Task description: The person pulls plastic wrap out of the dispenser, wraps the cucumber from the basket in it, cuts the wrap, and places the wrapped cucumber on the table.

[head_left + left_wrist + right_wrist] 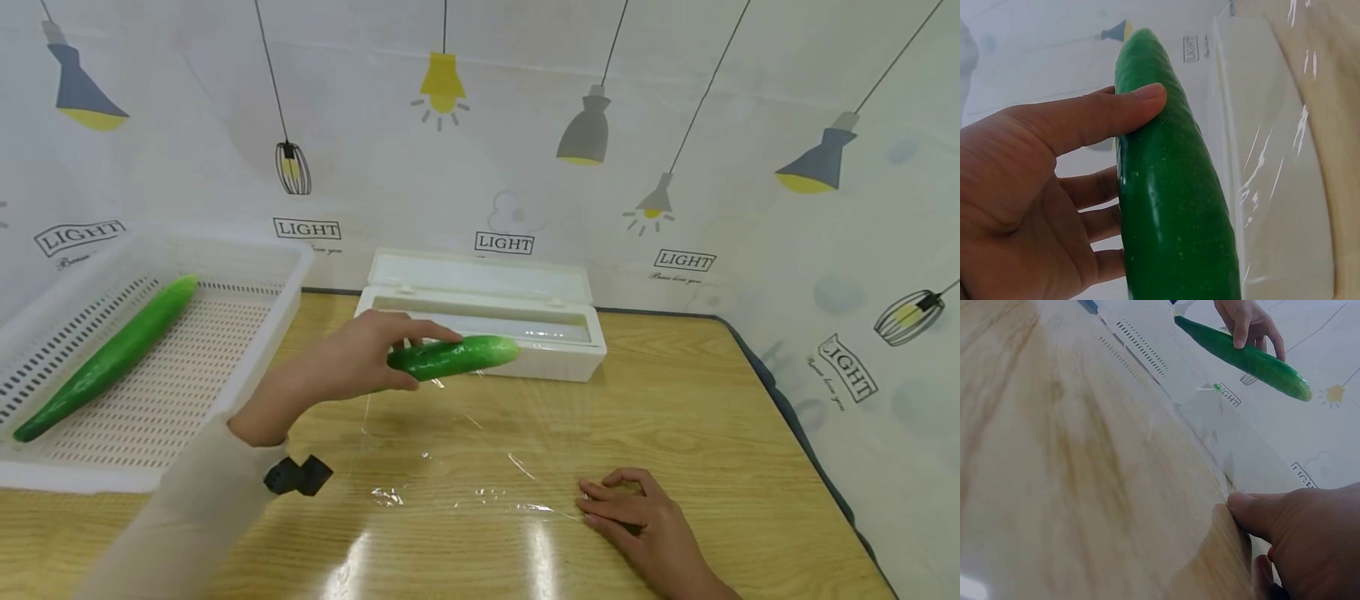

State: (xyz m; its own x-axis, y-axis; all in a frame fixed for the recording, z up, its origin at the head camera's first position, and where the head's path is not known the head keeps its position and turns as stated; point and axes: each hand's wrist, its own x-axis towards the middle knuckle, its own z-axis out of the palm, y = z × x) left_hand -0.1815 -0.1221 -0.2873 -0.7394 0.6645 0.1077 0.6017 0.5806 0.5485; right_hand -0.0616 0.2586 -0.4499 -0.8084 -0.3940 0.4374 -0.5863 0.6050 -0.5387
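Note:
A green cucumber (pixel 450 358) is gripped by my left hand (pixel 375 346), which holds it in the air in front of the white wrap box. In the left wrist view the thumb lies across the cucumber (pixel 1166 200) and the other fingers are partly hidden behind it. Clear plastic wrap (pixel 480 467) stretches from the wrap box (pixel 525 358) toward me over the table. My right hand (pixel 648 529) pinches the near right corner of the wrap between thumb and fingers, low over the table. The thumb at the film's edge shows in the right wrist view.
On the left stands a white perforated basket (pixel 288 333) with a second cucumber (pixel 112 358) lying diagonally in it. The wrap box's lid (pixel 480 275) is raised at the back. Behind the wooden table (pixel 697 417) hangs a lamp-printed backdrop (pixel 510 108).

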